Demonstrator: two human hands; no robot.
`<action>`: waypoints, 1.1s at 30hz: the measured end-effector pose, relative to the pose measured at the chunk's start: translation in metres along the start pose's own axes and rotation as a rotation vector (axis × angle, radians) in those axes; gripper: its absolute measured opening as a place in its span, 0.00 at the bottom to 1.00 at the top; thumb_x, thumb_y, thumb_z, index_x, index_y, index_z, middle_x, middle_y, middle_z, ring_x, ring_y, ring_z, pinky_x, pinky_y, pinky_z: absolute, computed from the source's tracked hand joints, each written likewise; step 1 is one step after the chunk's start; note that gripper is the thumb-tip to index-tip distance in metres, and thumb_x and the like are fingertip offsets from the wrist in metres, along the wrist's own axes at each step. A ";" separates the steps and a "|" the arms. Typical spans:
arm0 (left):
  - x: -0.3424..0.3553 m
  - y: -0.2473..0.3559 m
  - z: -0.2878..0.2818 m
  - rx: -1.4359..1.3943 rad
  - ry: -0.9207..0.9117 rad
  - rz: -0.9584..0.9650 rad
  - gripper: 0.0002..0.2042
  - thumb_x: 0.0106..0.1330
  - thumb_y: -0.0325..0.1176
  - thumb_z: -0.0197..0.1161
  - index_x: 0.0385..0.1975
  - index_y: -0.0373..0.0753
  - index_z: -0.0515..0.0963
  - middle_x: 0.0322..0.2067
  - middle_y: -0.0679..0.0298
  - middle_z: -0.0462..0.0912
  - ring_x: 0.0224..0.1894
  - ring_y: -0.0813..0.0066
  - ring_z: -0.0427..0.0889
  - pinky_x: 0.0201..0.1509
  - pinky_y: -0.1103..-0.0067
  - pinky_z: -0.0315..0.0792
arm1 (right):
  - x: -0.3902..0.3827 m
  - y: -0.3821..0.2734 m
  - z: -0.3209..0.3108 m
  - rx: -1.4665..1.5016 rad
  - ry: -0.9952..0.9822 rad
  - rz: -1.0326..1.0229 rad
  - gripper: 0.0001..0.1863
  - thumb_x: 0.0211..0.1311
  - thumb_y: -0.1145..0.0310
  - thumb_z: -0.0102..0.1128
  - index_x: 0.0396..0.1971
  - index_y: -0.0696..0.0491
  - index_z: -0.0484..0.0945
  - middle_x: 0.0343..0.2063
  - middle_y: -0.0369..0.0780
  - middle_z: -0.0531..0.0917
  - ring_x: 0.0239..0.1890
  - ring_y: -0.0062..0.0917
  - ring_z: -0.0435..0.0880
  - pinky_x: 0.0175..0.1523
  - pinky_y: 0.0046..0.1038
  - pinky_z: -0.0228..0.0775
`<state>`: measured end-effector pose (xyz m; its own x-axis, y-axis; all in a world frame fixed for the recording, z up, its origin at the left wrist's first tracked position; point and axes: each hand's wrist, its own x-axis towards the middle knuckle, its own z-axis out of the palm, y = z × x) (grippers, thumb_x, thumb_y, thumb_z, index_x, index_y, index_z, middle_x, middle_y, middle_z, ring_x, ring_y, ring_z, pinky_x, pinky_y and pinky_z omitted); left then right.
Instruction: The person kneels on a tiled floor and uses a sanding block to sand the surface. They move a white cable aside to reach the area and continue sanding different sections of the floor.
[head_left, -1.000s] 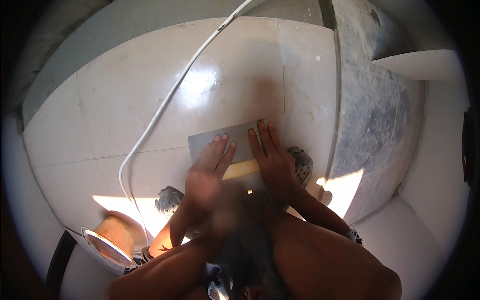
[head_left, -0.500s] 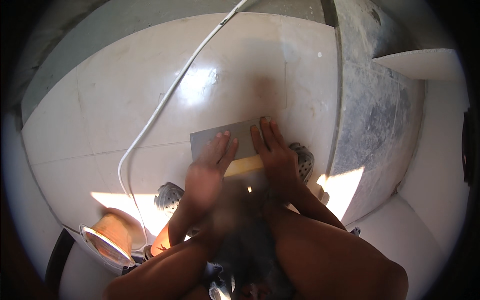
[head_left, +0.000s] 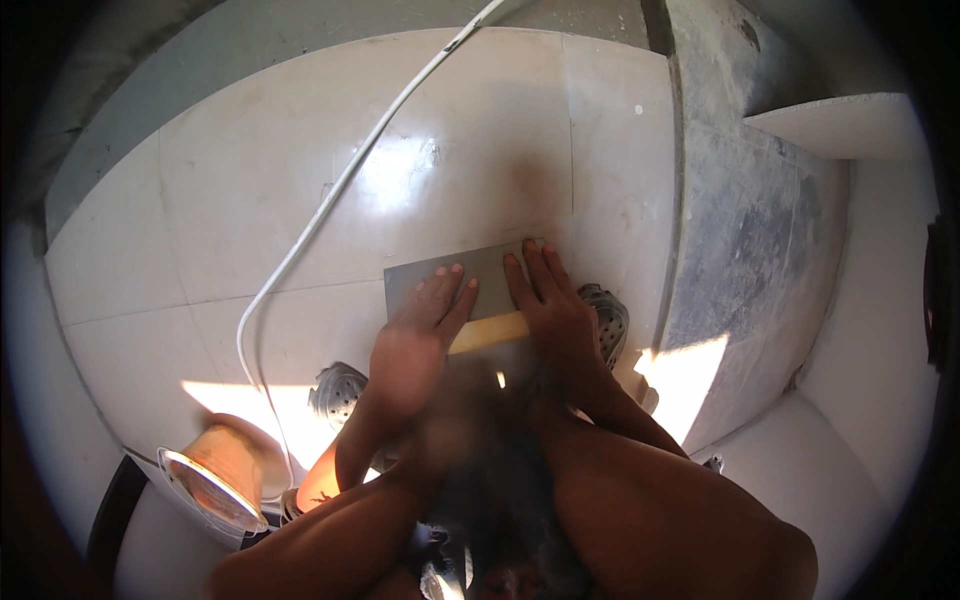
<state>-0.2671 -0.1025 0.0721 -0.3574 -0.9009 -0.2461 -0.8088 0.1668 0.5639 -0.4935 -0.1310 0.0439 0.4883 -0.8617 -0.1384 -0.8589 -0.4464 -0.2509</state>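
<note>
Both of my hands rest on a wide grey rectangular plate (head_left: 485,270) with a yellow strip (head_left: 490,333) running along its near part. The exact kind of this flat tool or board cannot be made out. My left hand (head_left: 418,335) lies on its left half, the fingers stretched toward the far edge. On the right half, my right hand (head_left: 556,305) lies with fingers straight and spread, their tips reaching the far edge. My thumbs and the plate's near edge are partly hidden by my hands and legs. The plate is between my feet, close over the pale tiled floor (head_left: 300,330).
A white cable (head_left: 330,200) curves over the tiles on the left. An orange-brown bucket-like container (head_left: 225,465) tilts at lower left. My left shoe (head_left: 338,393) and right shoe (head_left: 606,325) flank the plate. A stained grey step (head_left: 745,240) runs along the right, beside a white wall (head_left: 880,300).
</note>
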 end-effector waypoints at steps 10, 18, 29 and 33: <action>-0.004 -0.007 -0.001 -0.088 -0.028 -0.037 0.48 0.44 0.10 0.62 0.75 0.46 0.73 0.76 0.59 0.72 0.76 0.55 0.72 0.80 0.62 0.69 | 0.001 -0.007 -0.004 -0.011 0.003 -0.012 0.30 0.64 0.77 0.60 0.69 0.55 0.75 0.72 0.52 0.72 0.72 0.48 0.77 0.52 0.33 0.89; 0.007 -0.011 -0.009 -0.042 -0.037 -0.007 0.42 0.52 0.13 0.59 0.74 0.42 0.72 0.75 0.53 0.71 0.75 0.53 0.72 0.79 0.60 0.69 | 0.014 -0.007 -0.004 0.006 0.008 0.001 0.29 0.64 0.77 0.60 0.68 0.56 0.75 0.70 0.53 0.74 0.72 0.48 0.76 0.52 0.34 0.89; 0.020 -0.009 -0.021 0.012 -0.007 -0.011 0.46 0.46 0.12 0.64 0.75 0.45 0.72 0.76 0.58 0.70 0.76 0.54 0.71 0.80 0.61 0.70 | 0.023 -0.005 -0.017 0.057 -0.038 0.011 0.32 0.64 0.79 0.59 0.70 0.55 0.74 0.72 0.52 0.72 0.73 0.50 0.74 0.56 0.36 0.88; 0.020 -0.008 -0.003 -0.027 -0.034 0.049 0.44 0.48 0.13 0.63 0.74 0.45 0.73 0.76 0.58 0.70 0.76 0.55 0.71 0.80 0.61 0.70 | 0.007 0.002 -0.019 0.089 -0.086 0.101 0.33 0.63 0.81 0.59 0.71 0.52 0.74 0.73 0.51 0.72 0.75 0.49 0.73 0.59 0.38 0.87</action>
<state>-0.2667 -0.1229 0.0653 -0.4121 -0.8778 -0.2444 -0.7775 0.1989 0.5966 -0.4949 -0.1427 0.0609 0.4146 -0.8757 -0.2474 -0.8892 -0.3320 -0.3148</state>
